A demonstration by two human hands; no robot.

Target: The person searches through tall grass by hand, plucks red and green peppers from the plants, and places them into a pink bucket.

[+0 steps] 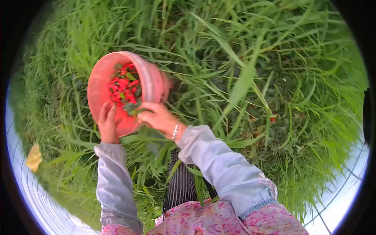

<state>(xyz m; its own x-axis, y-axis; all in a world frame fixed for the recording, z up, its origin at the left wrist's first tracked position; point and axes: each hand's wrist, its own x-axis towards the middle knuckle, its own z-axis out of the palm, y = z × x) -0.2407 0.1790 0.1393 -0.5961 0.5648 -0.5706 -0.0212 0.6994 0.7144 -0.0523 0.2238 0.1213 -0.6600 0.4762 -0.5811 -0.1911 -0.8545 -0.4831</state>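
A pink plastic bucket (96,84) leans in the grass with its mouth turned toward me. Inside lies a heap of small bright red pieces (123,84) that look like chilli peppers, mixed with green leaves. My left hand (108,123) is over the near rim, its fingers stretched apart in front of the bucket's inner wall. At the rim's right side, my right hand (158,117) has its thumb and fingers pinched on a green leafy sprig (133,109). Part of the sprig is hidden by the fingers.
Tall green grass (243,82) surrounds the bucket, with long blades crossing to the right. Low dark leafy plants (282,102) grow there, with a small red spot (273,118) among them. A yellowish piece (34,158) lies at far left. Pale sheeting (43,203) borders the grass.
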